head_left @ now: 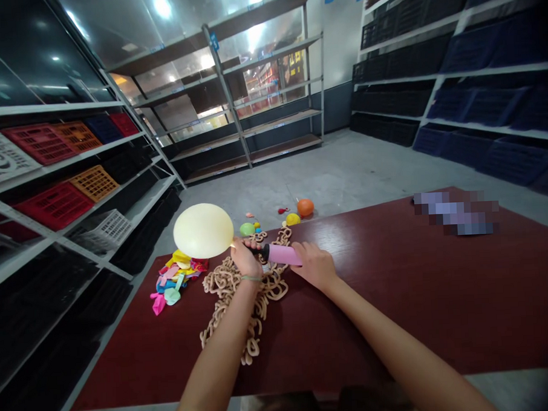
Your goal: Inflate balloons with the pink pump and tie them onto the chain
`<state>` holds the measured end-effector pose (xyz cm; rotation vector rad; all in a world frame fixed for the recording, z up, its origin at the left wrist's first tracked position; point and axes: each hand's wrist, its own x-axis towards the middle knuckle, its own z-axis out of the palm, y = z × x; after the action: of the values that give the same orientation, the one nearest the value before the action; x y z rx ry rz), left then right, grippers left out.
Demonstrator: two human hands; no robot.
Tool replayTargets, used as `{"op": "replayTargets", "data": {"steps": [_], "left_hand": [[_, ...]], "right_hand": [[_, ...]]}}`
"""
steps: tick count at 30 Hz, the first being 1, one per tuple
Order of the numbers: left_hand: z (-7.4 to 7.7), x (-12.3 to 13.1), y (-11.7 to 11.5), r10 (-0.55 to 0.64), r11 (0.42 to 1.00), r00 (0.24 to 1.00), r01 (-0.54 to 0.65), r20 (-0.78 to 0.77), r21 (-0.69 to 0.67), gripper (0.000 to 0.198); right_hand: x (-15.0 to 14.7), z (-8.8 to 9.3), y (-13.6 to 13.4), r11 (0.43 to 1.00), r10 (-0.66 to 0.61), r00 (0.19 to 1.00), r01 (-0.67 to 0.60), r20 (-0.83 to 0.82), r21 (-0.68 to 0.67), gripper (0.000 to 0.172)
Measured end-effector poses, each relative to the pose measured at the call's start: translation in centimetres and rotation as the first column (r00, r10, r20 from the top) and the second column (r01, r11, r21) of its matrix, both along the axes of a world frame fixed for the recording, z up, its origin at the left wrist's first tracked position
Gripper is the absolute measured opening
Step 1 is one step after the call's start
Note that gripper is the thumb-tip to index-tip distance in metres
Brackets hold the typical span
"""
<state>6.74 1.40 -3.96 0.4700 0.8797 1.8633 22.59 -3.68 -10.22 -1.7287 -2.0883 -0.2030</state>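
Note:
A pale yellow balloon (203,231), inflated, sits on the nozzle end of a pink and black hand pump (283,254). My left hand (246,259) is closed around the balloon's neck and the pump's black front end. Wrapped round the pump's pink rear part is my right hand (315,265). Beneath my left hand and forearm lies a tangled heap of beige rope-like strands (223,280). To its left rests a pile of limp balloons (172,295) in several colours. My fingers partly hide where balloon and nozzle meet.
The dark red table (396,297) bears a pixelated object (456,212) at its far right. An orange balloon (305,207), a yellow balloon (293,219) and a green balloon (247,229) lie beyond the far edge. Shelves with crates (58,206) flank the left; an open rack (248,143) stands behind.

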Motion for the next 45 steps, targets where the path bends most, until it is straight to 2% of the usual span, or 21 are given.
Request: {"op": "replayTargets", "data": {"steps": [4, 10, 13, 15, 17, 20, 23, 25, 28, 33, 35, 37, 40, 43, 45], "left_hand": [[1.5, -2.6, 0.0, 0.0, 1.0, 0.999, 0.0, -0.039, 0.02, 0.028], [5.9, -8.9, 1.6, 0.069, 0.994, 0.991, -0.058, -0.118, 0.095, 0.027], [7.2, -9.0, 2.2, 0.125, 0.983, 0.983, -0.104, -0.132, 0.153, 0.028], [7.2, -7.2, 2.1, 0.147, 0.976, 0.983, -0.127, -0.106, 0.174, 0.028], [6.4, -4.2, 1.6, 0.149, 0.973, 0.985, -0.132, -0.082, 0.187, 0.028], [4.5, 0.5, 0.3, 0.1, 0.978, 0.99, -0.079, -0.098, 0.192, 0.031], [2.7, 2.7, -0.4, 0.06, 0.988, 0.993, -0.045, -0.099, 0.145, 0.032], [2.1, 2.1, -0.4, 0.04, 0.993, 0.995, -0.029, -0.096, 0.114, 0.03], [2.5, -1.0, -0.3, 0.036, 0.996, 0.995, -0.028, -0.092, 0.081, 0.025], [5.6, -7.8, -0.3, 0.073, 0.994, 0.991, -0.064, -0.109, 0.085, 0.023], [6.7, -9.7, 0.1, 0.113, 0.989, 0.984, -0.098, -0.136, 0.111, 0.023], [7.3, -10.5, 0.8, 0.154, 0.982, 0.976, -0.133, -0.153, 0.137, 0.022], [7.3, -9.3, 1.8, 0.226, 0.964, 0.965, -0.202, -0.133, 0.173, 0.02], [6.0, -5.5, 2.1, 0.25, 0.96, 0.964, -0.235, -0.086, 0.153, 0.023], [4.7, -2.4, 1.6, 0.205, 0.973, 0.976, -0.195, -0.073, 0.126, 0.025]], "right_hand": [[-0.2, 0.0, -0.3, 0.998, 0.063, 0.998, -0.063, 0.003, 0.005, 0.041], [-0.4, -0.2, 0.1, 0.997, 0.081, 0.995, -0.08, -0.052, 0.018, 0.046], [-0.3, -0.3, 0.4, 0.998, 0.058, 0.994, -0.055, -0.09, 0.031, 0.043], [-0.2, -0.4, 0.6, 0.999, 0.014, 0.993, -0.01, -0.119, 0.038, 0.038], [0.0, -0.5, 0.7, 0.999, -0.022, 0.989, 0.028, -0.147, 0.042, 0.037], [0.3, -0.5, 0.6, 0.998, -0.032, 0.984, 0.042, -0.177, 0.05, 0.041], [0.4, -0.3, 0.3, 0.998, -0.033, 0.986, 0.041, -0.165, 0.046, 0.042], [0.2, -0.1, 0.1, 0.999, -0.024, 0.993, 0.028, -0.12, 0.033, 0.041], [-0.1, -0.1, -0.1, 1.0, 0.017, 0.998, -0.017, -0.053, 0.015, 0.043], [-0.4, -0.4, 0.1, 0.998, 0.064, 0.998, -0.064, -0.025, 0.016, 0.047], [-0.3, -0.6, 0.3, 0.997, 0.075, 0.997, -0.075, -0.025, 0.026, 0.046], [-0.3, -0.7, 0.5, 0.997, 0.074, 0.997, -0.073, -0.03, 0.037, 0.044], [-0.1, -0.7, 0.9, 0.999, 0.004, 0.999, -0.002, -0.051, 0.049, 0.04], [0.1, -0.7, 1.1, 0.997, -0.058, 0.995, 0.063, -0.084, 0.055, 0.037], [0.3, -0.7, 1.1, 0.996, -0.06, 0.993, 0.067, -0.103, 0.062, 0.038]]}}
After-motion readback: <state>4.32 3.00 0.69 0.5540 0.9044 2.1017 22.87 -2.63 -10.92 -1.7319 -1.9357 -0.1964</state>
